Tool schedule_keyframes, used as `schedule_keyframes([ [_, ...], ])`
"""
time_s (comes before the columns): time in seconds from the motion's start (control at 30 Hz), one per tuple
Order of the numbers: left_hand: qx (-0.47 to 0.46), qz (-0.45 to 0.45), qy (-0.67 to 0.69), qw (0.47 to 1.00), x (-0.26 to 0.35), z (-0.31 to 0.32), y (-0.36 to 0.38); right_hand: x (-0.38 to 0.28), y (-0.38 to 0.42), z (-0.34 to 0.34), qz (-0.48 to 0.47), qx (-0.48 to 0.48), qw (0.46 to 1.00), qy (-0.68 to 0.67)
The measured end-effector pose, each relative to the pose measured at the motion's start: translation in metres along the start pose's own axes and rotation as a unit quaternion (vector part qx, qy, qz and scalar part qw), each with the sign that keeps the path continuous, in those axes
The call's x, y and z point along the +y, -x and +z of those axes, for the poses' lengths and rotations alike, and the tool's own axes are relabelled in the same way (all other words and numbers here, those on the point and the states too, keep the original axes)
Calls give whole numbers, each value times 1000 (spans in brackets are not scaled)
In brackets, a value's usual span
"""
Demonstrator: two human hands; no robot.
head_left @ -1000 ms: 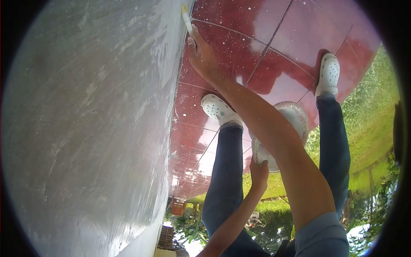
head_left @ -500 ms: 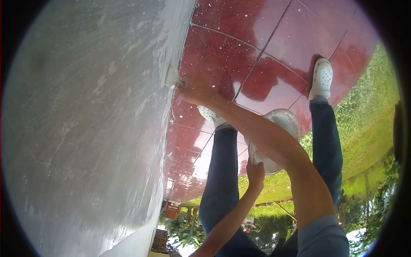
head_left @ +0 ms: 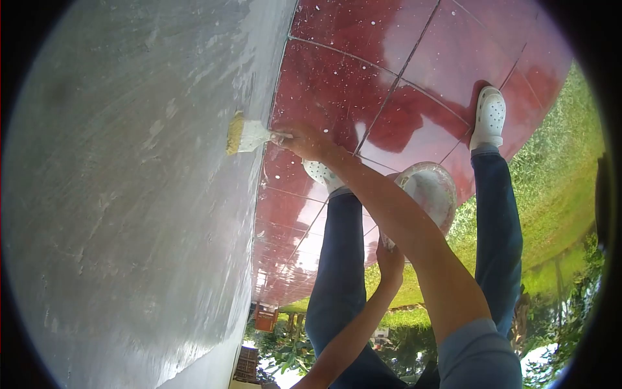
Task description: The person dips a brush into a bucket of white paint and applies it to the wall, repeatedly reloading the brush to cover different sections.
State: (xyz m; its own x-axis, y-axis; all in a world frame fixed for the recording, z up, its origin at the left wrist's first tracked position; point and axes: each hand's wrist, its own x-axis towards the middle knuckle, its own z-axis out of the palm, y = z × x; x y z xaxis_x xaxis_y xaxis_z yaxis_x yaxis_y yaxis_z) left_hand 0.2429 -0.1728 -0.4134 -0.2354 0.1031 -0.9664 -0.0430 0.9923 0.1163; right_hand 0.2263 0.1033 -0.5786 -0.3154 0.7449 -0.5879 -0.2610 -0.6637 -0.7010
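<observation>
My right hand [head_left: 299, 141] is closed on the handle of a wide brush [head_left: 249, 135], whose white-smeared body ends in yellowish bristles. The bristles lie against the grey, streaked wall [head_left: 142, 194], just above its join with the floor. Lower down, my left hand [head_left: 389, 256] grips the edge of a whitish, stained bucket [head_left: 431, 194] between my legs. My right forearm passes in front of part of the bucket, and its contents are hard to make out.
Red glossy floor tiles [head_left: 324, 84] carry white splatters. My feet wear white clogs [head_left: 491, 117], one near the wall and one near the grass [head_left: 551, 168]. A reddish-brown object [head_left: 266, 318] and trees show at the bottom.
The brush has moved a little down and left onto the wall, with its bristles now in view. My right forearm has shifted left, uncovering more of the bucket.
</observation>
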Motion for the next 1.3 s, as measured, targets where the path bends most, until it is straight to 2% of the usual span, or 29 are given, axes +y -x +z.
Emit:
schedule_keyframes([
  [0.07,-3,10,40,999,-8,-1,-8,108,-47,-12,44,75,995,51],
  [0.1,1,10,84,996,-15,-4,-5,112,-48,-19,48,73,995,47],
  [0.17,-9,-16,67,998,-9,-5,-7,91,-44,-40,77,97,945,304],
  [0.23,11,21,-73,997,-14,-8,-10,28,-26,-28,72,77,960,260],
  [0.3,31,32,-61,997,-7,-1,-7,-21,4,-6,43,104,968,225],
  [0.37,45,42,-51,997,-7,1,-2,-70,57,4,-18,81,986,141],
  [0.4,14,31,-7,999,-13,-2,-4,-92,81,7,-62,50,989,127],
  [0.43,-15,17,36,999,-22,-8,-4,-103,96,9,-101,18,989,109],
  [0.47,-28,53,22,998,-23,-10,-3,-104,100,11,-95,18,989,107],
  [0.53,-24,19,5,999,-24,-12,-4,-105,96,16,-197,-69,978,17],
  [0.6,-11,-10,-11,1000,-11,-8,-6,-95,55,14,-246,7,968,51],
  [0.63,4,-14,-9,1000,-9,-5,-8,-75,23,9,-216,19,976,17],
  [0.67,17,-16,-8,1000,-9,-3,-10,-47,-11,-1,-217,48,973,67],
  [0.7,-24,-20,77,997,-21,-8,-13,-14,-33,-6,-192,75,977,53],
  [0.73,-14,-10,47,999,-12,-4,-9,10,-47,-16,-165,103,980,39],
  [0.8,0,-6,17,1000,-8,-6,-7,34,-49,-41,-46,105,988,100],
  [0.83,-7,13,-1,1000,-17,-10,-9,53,-55,-50,-38,102,989,101],
  [0.87,-21,32,-18,999,-17,-7,-8,58,-57,-63,2,112,967,227],
  [0.9,7,-1,-34,999,-15,-3,-8,61,-58,-74,37,120,928,350],
  [0.93,1,-5,-61,998,-10,-4,-8,63,-61,-77,37,119,926,355],
  [1.07,30,8,-102,994,-3,0,-3,-65,5,-38,26,43,962,270],
  [1.13,25,30,-94,995,-6,1,-3,-100,63,-22,-62,22,980,187],
  [1.17,24,53,-82,995,-10,3,-6,-107,83,-9,-142,7,974,177],
  [1.2,22,50,-81,995,-28,-6,-6,-133,107,-6,-164,-62,978,116],
  [1.23,-11,51,-13,999,-58,-21,-8,-131,116,8,-235,-86,962,107],
  [1.27,-45,55,55,996,-73,-28,-12,-137,113,9,-268,-98,952,112],
  [1.3,-44,57,53,996,-53,-20,-8,-144,112,9,-302,-111,940,116],
])
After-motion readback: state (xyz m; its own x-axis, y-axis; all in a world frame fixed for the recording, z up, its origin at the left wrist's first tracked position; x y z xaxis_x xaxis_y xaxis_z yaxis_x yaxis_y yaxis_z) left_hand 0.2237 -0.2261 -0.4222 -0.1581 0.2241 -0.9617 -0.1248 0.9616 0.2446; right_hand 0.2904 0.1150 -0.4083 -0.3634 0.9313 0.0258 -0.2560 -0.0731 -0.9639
